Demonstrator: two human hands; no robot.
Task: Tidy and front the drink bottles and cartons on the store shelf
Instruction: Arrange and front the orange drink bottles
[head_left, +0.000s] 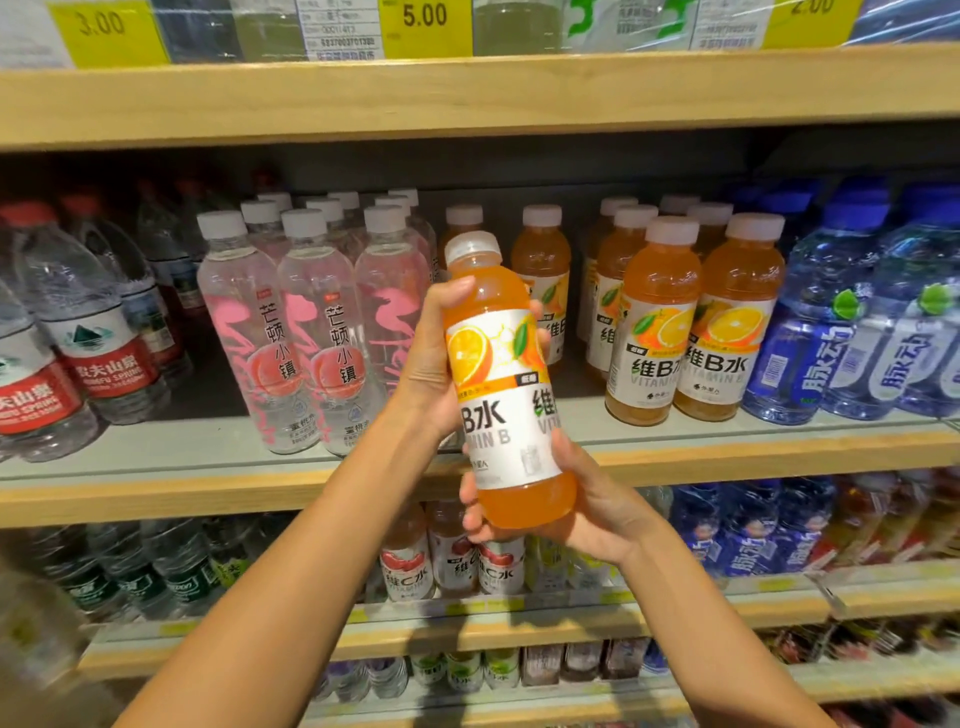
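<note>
An orange vitamin B drink bottle (501, 384) with a white cap is held in the air in front of the middle shelf, tilted slightly left. My left hand (434, 364) grips its upper body from the left, thumb near the shoulder. My right hand (582, 499) cups and grips its base from below. More bottles of the same orange drink (696, 317) stand on the shelf at the right. There is a gap on the shelf board (582, 415) behind the held bottle, with two orange bottles further back.
Pink-labelled clear bottles (311, 332) stand left of the gap, red-labelled water bottles (78, 343) at far left, blue bottles (857, 332) at far right. A wooden shelf with price tags (426, 26) is above. Lower shelves hold more drinks (452, 561).
</note>
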